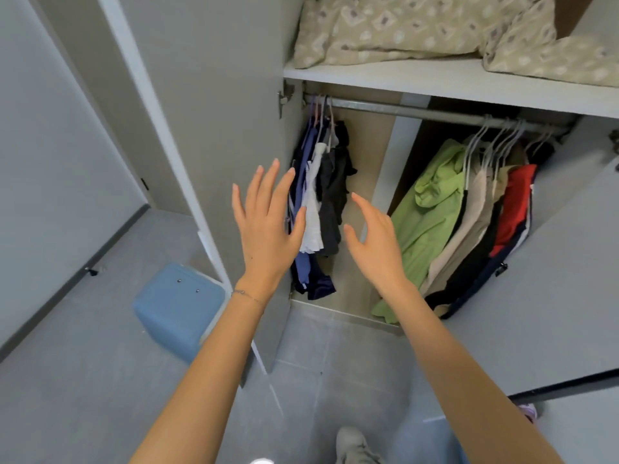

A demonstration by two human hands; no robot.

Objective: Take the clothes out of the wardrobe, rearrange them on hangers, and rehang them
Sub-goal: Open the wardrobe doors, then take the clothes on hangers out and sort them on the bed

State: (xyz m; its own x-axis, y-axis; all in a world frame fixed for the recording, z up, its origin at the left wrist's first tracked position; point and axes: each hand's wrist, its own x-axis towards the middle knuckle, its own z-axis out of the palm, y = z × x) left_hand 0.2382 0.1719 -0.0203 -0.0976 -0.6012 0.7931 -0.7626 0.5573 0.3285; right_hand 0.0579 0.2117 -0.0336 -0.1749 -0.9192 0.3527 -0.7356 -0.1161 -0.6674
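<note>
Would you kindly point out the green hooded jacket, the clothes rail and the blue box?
green hooded jacket (425,229): head view, front panel below the hood.
clothes rail (385,108): head view, bare middle stretch.
blue box (181,296): head view, top face.

No readable text, labels, brands or numbers anywhere. The clothes (425,229) show no print or tags that can be made out. The pillows (402,28) carry only a diamond pattern, no lettering. The blue box (174,306) is plain, with two small studs and no marking.
</note>
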